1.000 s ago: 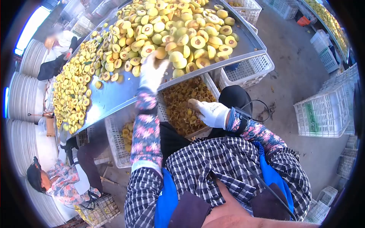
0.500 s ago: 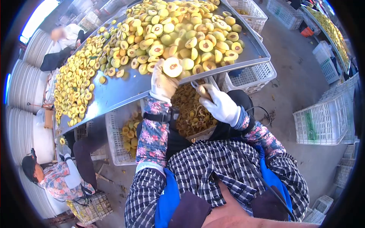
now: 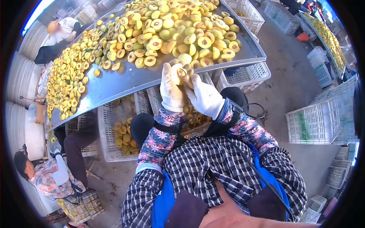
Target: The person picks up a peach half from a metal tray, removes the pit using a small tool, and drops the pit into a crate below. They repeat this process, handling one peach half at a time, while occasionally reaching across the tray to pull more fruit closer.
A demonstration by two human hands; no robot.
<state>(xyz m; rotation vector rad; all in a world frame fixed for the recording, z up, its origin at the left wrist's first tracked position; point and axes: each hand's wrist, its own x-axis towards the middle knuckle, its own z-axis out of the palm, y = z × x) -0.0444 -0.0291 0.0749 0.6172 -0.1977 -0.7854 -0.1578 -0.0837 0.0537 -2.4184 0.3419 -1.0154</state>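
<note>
My left hand (image 3: 171, 91), in a white glove with stained fingers, holds up a pale yellow peach half (image 3: 177, 73) at the metal table's near edge; its reddish-brown centre shows. Gloved the same way, my right hand (image 3: 205, 97) is closed round a small pitting tool (image 3: 186, 79) with a brown handle, its working end against the cut face. How deep the tip sits is hidden. Just beyond the hands, a heap of halved peaches (image 3: 167, 34) covers much of the metal table (image 3: 114, 95). Peach pieces (image 3: 197, 118) fill a container below my hands, partly hidden by my arms.
A white crate (image 3: 102, 133) with peach halves stands below left, another crate (image 3: 262, 78) under the table's right corner. Stacked crates (image 3: 315, 121) stand at right. A seated co-worker (image 3: 51, 178) is at lower left, another person (image 3: 62, 32) at upper left.
My right hand has come up from below the table edge, bringing the tool to the peach half. My left hand has turned the half towards the tool. The view has shifted slightly.
</note>
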